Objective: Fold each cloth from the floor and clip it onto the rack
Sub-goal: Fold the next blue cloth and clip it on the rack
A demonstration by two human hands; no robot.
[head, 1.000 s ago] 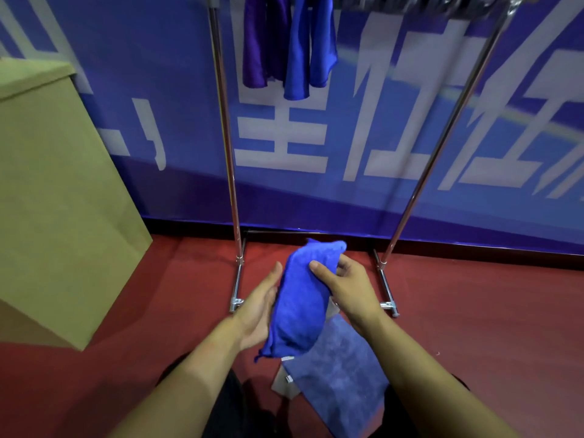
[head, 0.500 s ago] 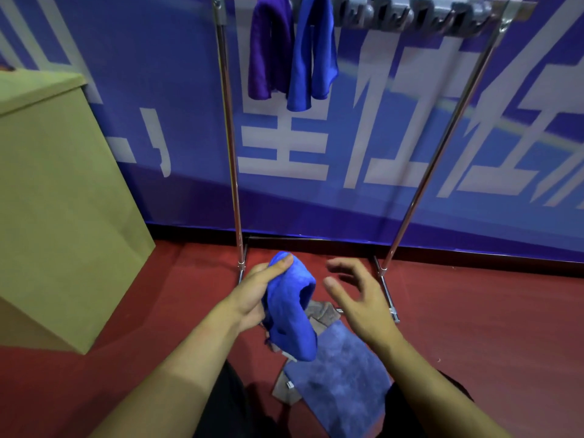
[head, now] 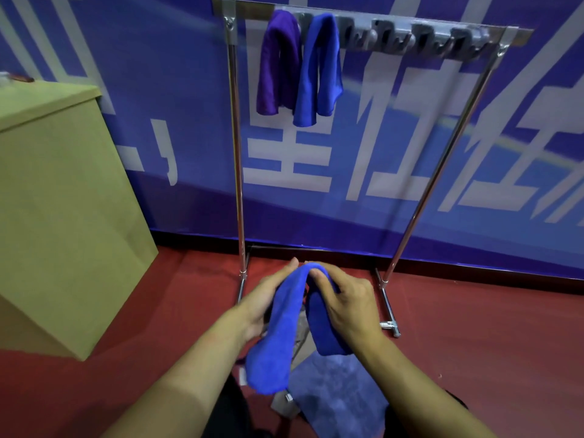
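Head view, and the rack (head: 237,153) is the landmark here, standing against the blue banner wall (head: 410,216). Low in front of the rack's feet, both hands are on the blue cloth (head: 278,336), which is draped over in an arch with its two ends hanging down. The left hand (head: 265,301) has its grip along the left fall of the cloth, fingers reaching up to the fold. The right hand (head: 347,305) grips the right fall, fingers curled over the top of the fold. The hands are a little blurred, so how firmly each pinches is hard to say.

Up on the rack's top bar, at its left end, a purple cloth (head: 278,64) hangs clipped, and a second blue cloth (head: 319,71) hangs just beside it, touching. A row of grey clips (head: 410,37) runs along the bar to the right.

On the red floor (head: 474,343) below the hands, nearer than the rack, lies a grey-blue cloth (head: 338,393). Left of the rack stands a tan cabinet (head: 63,216).
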